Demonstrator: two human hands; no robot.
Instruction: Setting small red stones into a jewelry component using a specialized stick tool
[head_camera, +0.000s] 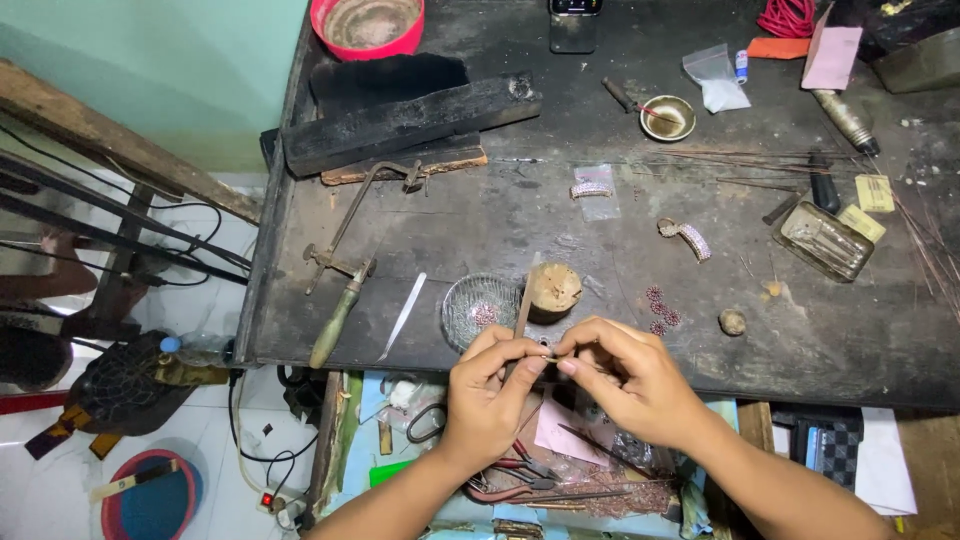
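Left hand and right hand pinching tiny piece, probably light, fragile; glass dish at eleven o'clock.

Dark, soot-stained workbench with small spots of red, pink and brass.

Upper left of the frame: a pale green wall and a red-pink bowl with a dull brown inside. Upper right: a coil of red cord, a pink block and a small brass dish. Centre: a clear patterned glass dish holding dark red beads, beside a tan wooden stump. Lower left: a green-handled tool and a blue tub with a red rim.
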